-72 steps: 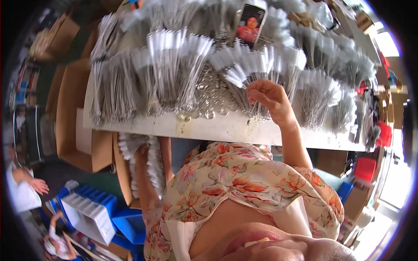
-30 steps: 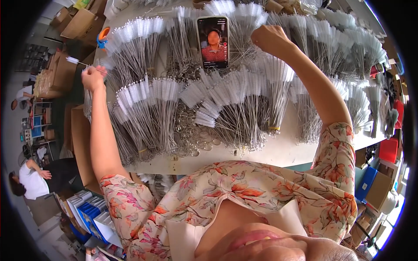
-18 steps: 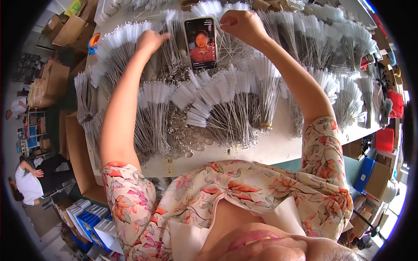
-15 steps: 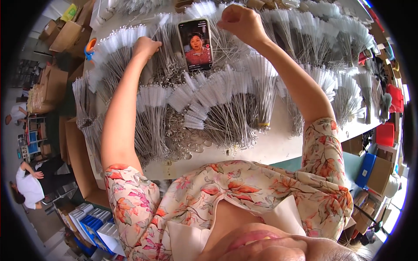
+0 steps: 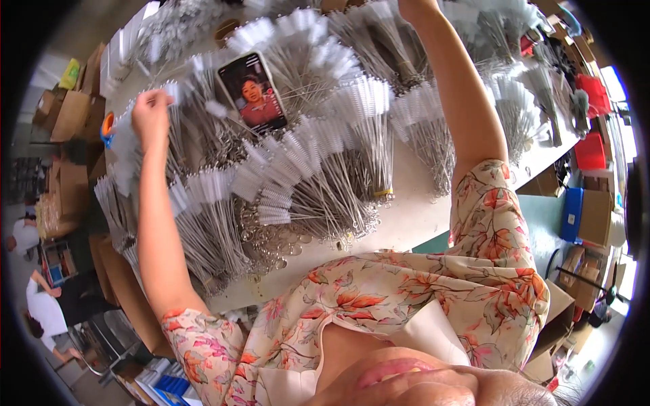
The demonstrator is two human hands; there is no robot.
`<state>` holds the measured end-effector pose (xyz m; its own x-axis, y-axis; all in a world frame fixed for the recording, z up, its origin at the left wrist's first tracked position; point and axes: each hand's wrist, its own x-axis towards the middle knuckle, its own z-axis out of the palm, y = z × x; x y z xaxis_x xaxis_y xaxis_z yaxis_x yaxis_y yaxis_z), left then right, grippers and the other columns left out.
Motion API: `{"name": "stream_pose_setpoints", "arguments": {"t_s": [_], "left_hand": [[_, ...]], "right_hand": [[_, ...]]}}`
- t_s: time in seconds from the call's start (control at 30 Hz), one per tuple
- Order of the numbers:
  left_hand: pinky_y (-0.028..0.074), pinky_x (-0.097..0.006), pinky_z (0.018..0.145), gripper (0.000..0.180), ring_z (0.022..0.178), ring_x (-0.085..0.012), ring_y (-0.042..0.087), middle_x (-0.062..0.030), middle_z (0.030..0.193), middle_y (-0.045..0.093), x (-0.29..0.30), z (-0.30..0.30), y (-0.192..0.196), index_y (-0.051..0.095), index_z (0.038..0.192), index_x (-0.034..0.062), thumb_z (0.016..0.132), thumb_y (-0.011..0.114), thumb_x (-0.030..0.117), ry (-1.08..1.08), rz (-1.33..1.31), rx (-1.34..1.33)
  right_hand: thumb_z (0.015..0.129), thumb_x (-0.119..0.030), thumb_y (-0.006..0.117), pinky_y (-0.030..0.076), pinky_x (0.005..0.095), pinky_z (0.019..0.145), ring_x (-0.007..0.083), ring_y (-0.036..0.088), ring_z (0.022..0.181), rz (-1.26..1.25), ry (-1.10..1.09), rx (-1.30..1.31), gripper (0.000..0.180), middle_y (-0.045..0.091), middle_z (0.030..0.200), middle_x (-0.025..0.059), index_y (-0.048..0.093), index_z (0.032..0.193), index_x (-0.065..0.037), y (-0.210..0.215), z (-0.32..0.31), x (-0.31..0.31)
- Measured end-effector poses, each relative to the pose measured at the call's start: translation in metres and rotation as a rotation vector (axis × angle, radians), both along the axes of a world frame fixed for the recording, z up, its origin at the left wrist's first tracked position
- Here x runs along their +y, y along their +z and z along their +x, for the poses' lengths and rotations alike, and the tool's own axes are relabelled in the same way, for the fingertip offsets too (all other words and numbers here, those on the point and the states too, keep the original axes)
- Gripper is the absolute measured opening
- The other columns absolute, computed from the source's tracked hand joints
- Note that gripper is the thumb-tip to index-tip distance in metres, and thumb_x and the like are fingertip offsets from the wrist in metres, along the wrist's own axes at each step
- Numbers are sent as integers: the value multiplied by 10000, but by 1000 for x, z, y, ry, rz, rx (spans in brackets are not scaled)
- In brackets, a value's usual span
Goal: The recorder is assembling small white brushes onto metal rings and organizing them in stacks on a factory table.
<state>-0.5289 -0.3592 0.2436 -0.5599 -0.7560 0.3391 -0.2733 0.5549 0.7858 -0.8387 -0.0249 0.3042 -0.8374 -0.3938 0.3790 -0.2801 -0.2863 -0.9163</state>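
Straw-cleaning brushes [image 5: 325, 183] with white bristle heads and thin wire stems lie in dense rows and bundles. My left hand [image 5: 152, 118] is over the brushes at the table's left side, its fingers curled together; what they hold, if anything, is too blurred to make out. Stretched far forward, my right hand [image 5: 416, 7] is cut off by the upper edge, so its fingers are hidden. Between my arms a phone [image 5: 254, 95] playing a video rests face up on the brushes. A yellow band [image 5: 383, 193] wraps the stems of one upright-looking bundle.
Loose wire loops [image 5: 271, 240] lie near the front edge of the white table [image 5: 416, 210]. An orange and blue ring-shaped thing [image 5: 107, 127] sits at its left edge. Cardboard boxes [image 5: 128, 291] stand to the left, red bins [image 5: 590, 150] to the right. Another person [image 5: 51, 304] is at far left.
My left hand has moved left, away from the phone. My right hand has reached farther forward, partly out of view. The whole view has turned, so the phone appears farther left and tilted.
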Motion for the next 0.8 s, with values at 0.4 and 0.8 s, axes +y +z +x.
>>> {"name": "stream_pose_setpoints", "arguments": {"t_s": [0.4,0.8], "left_hand": [[210,-141,388,360,503,15,313,-15,828,538,62,125,85,461,1237,-26,895,508,75,-141,696,316],[236,-139,375,415,521,-11,290,2,812,441,145,234,102,332,1328,-4,959,404,173,4,634,392]], "right_hand": [[677,-373,620,488,396,779,276,633,828,1515,-268,463,278,662,892,82,683,873,-187,-75,-67,104],[835,-148,492,447,240,482,108,554,555,784,-213,715,168,555,647,41,605,873,-29,-78,-22,16]]}}
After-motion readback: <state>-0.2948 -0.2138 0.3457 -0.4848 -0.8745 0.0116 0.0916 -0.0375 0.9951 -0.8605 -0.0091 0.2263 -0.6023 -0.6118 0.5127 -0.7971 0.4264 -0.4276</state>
